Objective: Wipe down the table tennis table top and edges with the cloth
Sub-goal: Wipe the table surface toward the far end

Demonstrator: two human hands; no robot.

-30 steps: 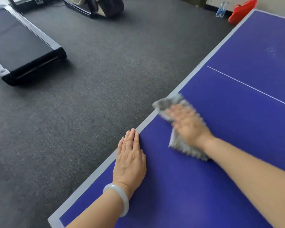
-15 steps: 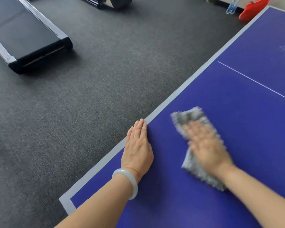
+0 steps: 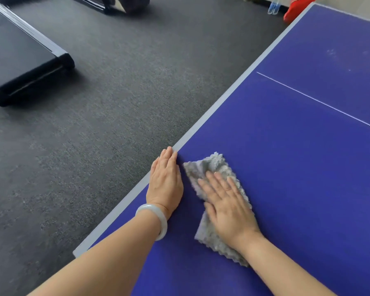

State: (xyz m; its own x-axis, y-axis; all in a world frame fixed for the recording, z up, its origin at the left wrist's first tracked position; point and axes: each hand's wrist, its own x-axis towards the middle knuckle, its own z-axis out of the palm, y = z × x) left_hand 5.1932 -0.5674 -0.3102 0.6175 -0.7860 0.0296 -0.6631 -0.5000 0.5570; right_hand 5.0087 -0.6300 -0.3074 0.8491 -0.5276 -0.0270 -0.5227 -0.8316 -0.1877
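Note:
The blue table tennis table [image 3: 297,159] fills the right side, with a grey border strip [image 3: 226,99] along its left edge and a thin white line across the top. A grey fluffy cloth [image 3: 212,167] lies flat on the blue surface near that edge. My right hand [image 3: 226,201] presses flat on the cloth with fingers straight and spread. My left hand [image 3: 166,180] rests flat on the table beside the cloth, fingertips on the grey border; a pale bangle sits on its wrist.
Dark grey carpet [image 3: 115,124] covers the floor to the left of the table. A black treadmill deck [image 3: 24,58] lies at the far left. A red object [image 3: 297,7] and clear bottles [image 3: 273,6] stand near the far table corner.
My right hand has slid the cloth back along the table towards me and closer to my left hand. The left hand stays flat at the edge.

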